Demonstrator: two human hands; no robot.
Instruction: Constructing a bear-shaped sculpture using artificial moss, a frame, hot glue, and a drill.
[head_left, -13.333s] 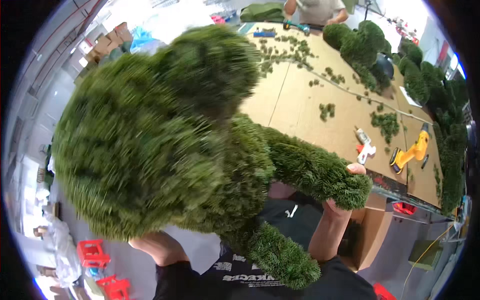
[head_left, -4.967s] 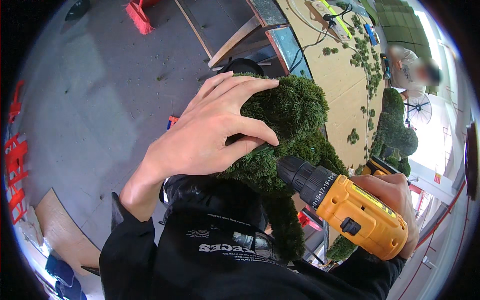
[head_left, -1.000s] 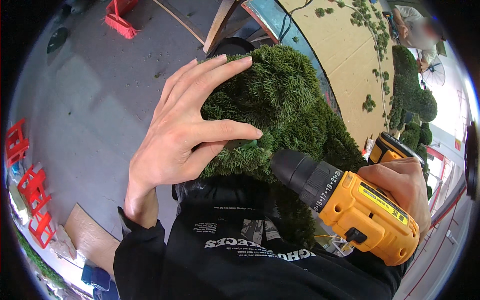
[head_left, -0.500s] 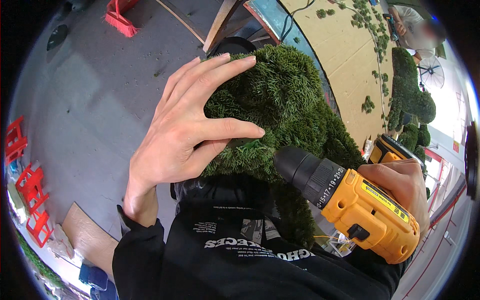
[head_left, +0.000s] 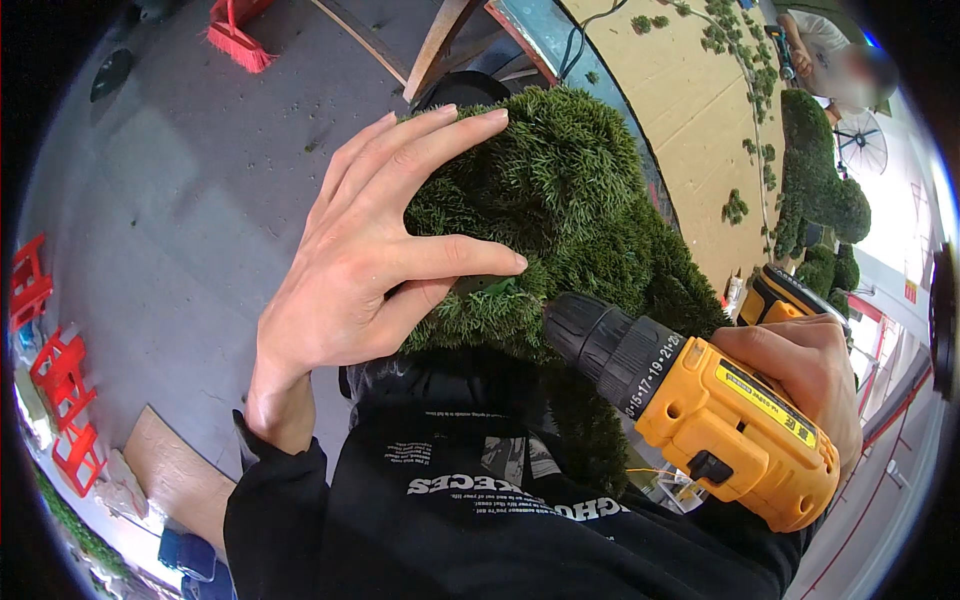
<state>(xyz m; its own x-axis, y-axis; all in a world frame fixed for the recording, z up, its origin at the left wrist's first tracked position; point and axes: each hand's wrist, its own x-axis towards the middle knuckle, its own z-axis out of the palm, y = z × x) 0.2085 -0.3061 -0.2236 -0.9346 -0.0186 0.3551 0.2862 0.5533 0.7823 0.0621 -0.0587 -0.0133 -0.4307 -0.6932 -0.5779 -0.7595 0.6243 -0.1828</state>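
My left hand (head_left: pixel 365 250) lies spread over a bushy mass of green artificial foliage (head_left: pixel 580 160), its fingers stretched out and pressing lightly on the sprigs. In my right hand (head_left: pixel 810 375) is a yellow and black cordless drill (head_left: pixel 745 425), held by its grip with the fingers wrapped round. Its black chuck points left into the foliage, just right of my left thumb and index finger. The greenery hides the tip of the drill and whatever bit it carries. A small bright green piece (head_left: pixel 497 287) shows among the sprigs between hand and chuck.
A tan work table (head_left: pixel 690 120) at the far right bears scattered green sprigs. Beyond it are a person (head_left: pixel 835 65), more shaped greenery (head_left: pixel 815 170) and a fan (head_left: pixel 862 143). A red broom (head_left: pixel 238 45) stands on the grey floor; red stools (head_left: pixel 62 370) are at left.
The drill has tipped very slightly, its body a little lower. My left hand keeps its spread pose on the foliage.
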